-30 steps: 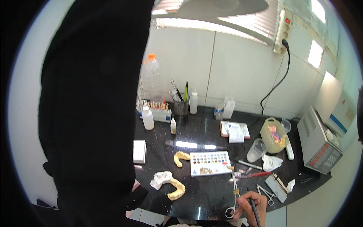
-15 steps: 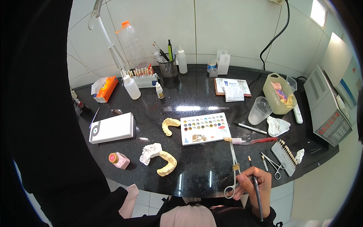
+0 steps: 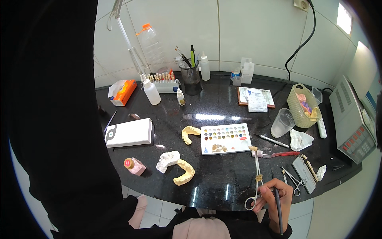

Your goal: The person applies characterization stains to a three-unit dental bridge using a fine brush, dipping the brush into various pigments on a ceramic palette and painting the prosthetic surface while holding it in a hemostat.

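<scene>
My right hand (image 3: 275, 199) is closed near the table's front edge. In it is a metal clamp with ring handles (image 3: 257, 165), a yellowish band wound round its middle. The clamp's tips grip a small beige, tooth-like piece (image 3: 253, 148), just above the head of a red-handled toothbrush (image 3: 280, 154). A slim brush with a dark handle (image 3: 278, 205) also lies in this hand, pointing up and away. My left hand is out of view; a large black sleeve (image 3: 63, 119) fills the left side. Left of the clamp lies a white paint palette (image 3: 211, 149) with several coloured wells.
Yellow dental casts (image 3: 190, 175) and a white one (image 3: 166, 161) lie left of the palette. Also here are a pink bottle (image 3: 137, 167), a white box (image 3: 129, 133), a plastic cup (image 3: 281, 123), a basket (image 3: 296, 109), a tooth shade guide (image 3: 303, 175), scissors-like forceps (image 3: 296, 185) and a grey machine (image 3: 348, 115).
The whole view has shifted, so the table's things sit further right in the picture. My right hand keeps hold of the clamp and the brush; the black sleeve covers more at the left.
</scene>
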### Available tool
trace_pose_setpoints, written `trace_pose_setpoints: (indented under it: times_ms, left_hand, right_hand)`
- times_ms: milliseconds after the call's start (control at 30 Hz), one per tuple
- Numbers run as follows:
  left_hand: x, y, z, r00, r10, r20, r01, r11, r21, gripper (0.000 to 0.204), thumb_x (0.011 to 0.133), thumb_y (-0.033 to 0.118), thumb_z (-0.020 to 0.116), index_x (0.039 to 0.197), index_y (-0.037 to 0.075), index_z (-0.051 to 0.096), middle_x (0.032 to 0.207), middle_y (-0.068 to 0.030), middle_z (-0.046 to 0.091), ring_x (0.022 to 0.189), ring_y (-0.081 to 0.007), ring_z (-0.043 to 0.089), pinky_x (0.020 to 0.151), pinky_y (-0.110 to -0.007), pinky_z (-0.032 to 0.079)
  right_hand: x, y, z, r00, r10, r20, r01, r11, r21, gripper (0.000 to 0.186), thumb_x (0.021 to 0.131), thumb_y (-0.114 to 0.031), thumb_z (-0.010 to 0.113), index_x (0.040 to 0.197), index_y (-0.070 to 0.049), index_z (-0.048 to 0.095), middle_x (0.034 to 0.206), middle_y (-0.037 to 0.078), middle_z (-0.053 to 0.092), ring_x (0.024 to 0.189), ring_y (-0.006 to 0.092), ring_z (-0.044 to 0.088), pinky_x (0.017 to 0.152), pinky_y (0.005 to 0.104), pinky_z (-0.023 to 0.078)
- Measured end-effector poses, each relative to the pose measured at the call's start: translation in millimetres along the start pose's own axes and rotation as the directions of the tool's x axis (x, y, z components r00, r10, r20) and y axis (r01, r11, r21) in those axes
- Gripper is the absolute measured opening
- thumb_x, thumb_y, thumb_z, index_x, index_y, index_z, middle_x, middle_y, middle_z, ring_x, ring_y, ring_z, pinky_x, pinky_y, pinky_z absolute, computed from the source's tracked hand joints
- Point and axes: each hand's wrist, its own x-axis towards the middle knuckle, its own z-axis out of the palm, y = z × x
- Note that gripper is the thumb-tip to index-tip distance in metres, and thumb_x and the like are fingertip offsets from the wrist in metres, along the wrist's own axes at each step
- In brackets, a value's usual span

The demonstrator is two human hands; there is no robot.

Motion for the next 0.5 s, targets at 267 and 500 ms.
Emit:
trace_pose_setpoints:
  times_ms: [267, 500]
  left_hand:
    - [-3, 13, 12, 0.999, -0.009, 0.032, 0.010, 0.999, -0.037, 0.044, 0.076, 0.041, 0.055, 0.079, -0.003, 0.057, 0.073, -0.0127, 0.053, 0.063, -0.0199, 0.048, 0.056, -0.028, 0.037]
    - [-12, 28, 20, 0.999, -0.013, 0.040, 0.016, 0.997, -0.074, 0.040, 0.079, 0.037, 0.052, 0.079, -0.003, 0.055, 0.071, -0.0114, 0.051, 0.060, -0.0181, 0.045, 0.052, -0.026, 0.035]
  right_hand:
    - [2, -2, -5, 1.000, 0.021, 0.009, -0.021, 1.000, 0.002, 0.020, 0.085, -0.008, 0.056, 0.073, 0.008, 0.053, 0.050, 0.013, 0.056, 0.039, 0.0172, 0.058, 0.033, 0.0232, 0.046]
    - [3, -3, -15, 0.994, 0.074, 0.081, -0.077, 0.997, 0.029, 0.014, 0.085, -0.004, 0.058, 0.081, 0.009, 0.056, 0.057, 0.015, 0.060, 0.045, 0.0171, 0.060, 0.040, 0.0229, 0.049]
